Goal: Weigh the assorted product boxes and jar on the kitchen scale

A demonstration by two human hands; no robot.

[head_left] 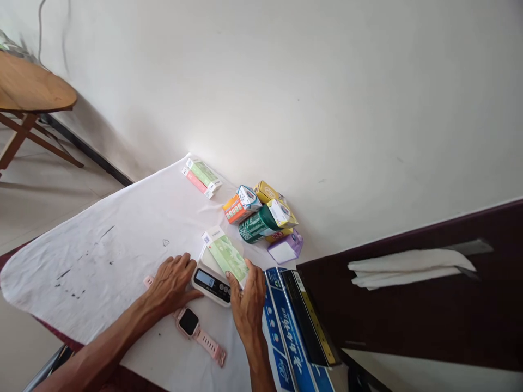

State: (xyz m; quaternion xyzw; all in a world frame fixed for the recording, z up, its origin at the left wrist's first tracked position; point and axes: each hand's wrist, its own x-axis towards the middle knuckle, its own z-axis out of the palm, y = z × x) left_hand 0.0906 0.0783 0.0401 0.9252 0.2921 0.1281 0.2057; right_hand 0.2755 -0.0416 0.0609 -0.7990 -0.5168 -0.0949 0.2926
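A white digital scale (212, 298) with a lit display lies on the white cloth. At its left end, my left hand (174, 280) rests with bent fingers and thumb against the edge, holding it. My right hand (248, 296) grips the near end of a long green-and-white carton (224, 251), which is tilted across the top of the scale. The scale's platform is partly hidden beneath the carton. Just below my left hand is a pink smartwatch (189, 322), its strap running partly under the hand.
Green and pink slim cartons (200, 175) lie at the cloth's far corner. Beside the wall stand a dark green can (255, 224), an orange box (234, 210), yellow boxes and a purple pack (286, 247). Blue boxes (288, 326) flank my right forearm. A wooden stool (35, 84) stands at far left.
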